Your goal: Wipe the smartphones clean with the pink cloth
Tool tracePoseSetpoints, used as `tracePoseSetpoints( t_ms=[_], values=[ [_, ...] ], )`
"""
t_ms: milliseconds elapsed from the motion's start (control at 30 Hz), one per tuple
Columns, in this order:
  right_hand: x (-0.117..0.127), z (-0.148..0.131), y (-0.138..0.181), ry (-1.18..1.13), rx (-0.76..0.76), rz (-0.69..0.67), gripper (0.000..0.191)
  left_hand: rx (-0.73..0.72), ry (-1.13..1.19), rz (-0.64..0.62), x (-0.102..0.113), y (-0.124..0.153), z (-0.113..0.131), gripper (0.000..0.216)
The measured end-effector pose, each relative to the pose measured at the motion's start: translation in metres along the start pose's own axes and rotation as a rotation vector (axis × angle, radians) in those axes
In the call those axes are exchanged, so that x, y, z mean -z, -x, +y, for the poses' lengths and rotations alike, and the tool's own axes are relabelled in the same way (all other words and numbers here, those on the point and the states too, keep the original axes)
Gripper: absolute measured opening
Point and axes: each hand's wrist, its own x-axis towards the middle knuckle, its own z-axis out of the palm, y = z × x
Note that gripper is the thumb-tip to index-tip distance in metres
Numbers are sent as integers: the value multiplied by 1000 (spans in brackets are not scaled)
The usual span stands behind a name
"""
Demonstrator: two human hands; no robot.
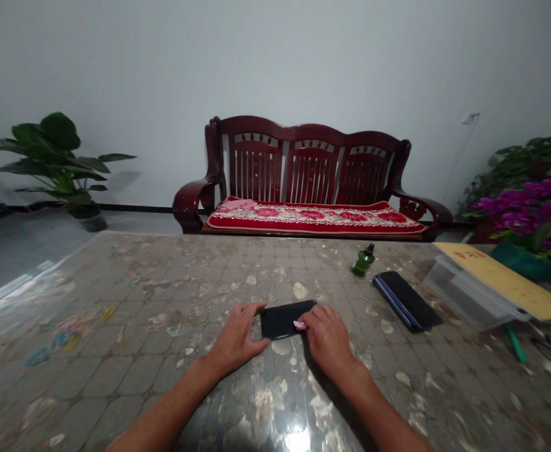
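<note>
A black phone (282,319) lies flat on the glossy patterned table (186,282) in front of me. My left hand (236,339) steadies the phone's left edge with thumb and fingers around its corner. My right hand (326,339) rests at the phone's right side, fingers pinched on a small pink-white wad (300,324) pressed against the screen. What the wad is I cannot make out.
A second dark phone (407,300) lies to the right, with a small green bottle (364,260) behind it. A clear plastic box (468,294) with a yellow sheet stands at far right. Coloured rubber bands (59,339) lie at left. A wooden bench (310,182) stands beyond the table.
</note>
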Motion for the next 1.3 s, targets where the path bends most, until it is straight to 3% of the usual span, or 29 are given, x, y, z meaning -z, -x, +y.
tracePoseSetpoints(
  t_ms=[67, 267, 433, 567, 733, 833, 933, 1033, 1167, 1300],
  values=[
    [0, 1, 2, -14, -32, 8, 27, 0, -3, 6, -1, 0, -1, 64],
    [-4, -17, 4, -123, 92, -29, 24, -30, -2, 23, -2, 3, -2, 63],
    [-4, 3, -3, -244, -59, 99, 19, -13, -38, 33, -6, 6, 2, 60],
    [-17, 14, -16, -411, -100, 138, 20, 11, -121, -6, -7, 9, 17, 52],
    [-30, 18, -45, -470, -20, 93, 18, 50, -261, -138, -1, 18, 43, 45],
    [-28, 20, -58, -368, 18, 62, 15, -17, -316, -194, 0, 21, 46, 38],
    [-24, 20, -55, -216, 37, 68, 14, -173, -331, -182, -4, 20, 37, 32],
    [-19, 13, -39, -143, 59, 50, 17, -333, -300, -134, -10, 19, 27, 21],
    [-15, 4, -19, -145, 118, 4, 22, -417, -274, -26, -19, 21, 25, 14],
    [-12, 11, -28, -45, 119, 13, 21, -461, -321, 48, -29, 24, 25, 15]
  ],
)
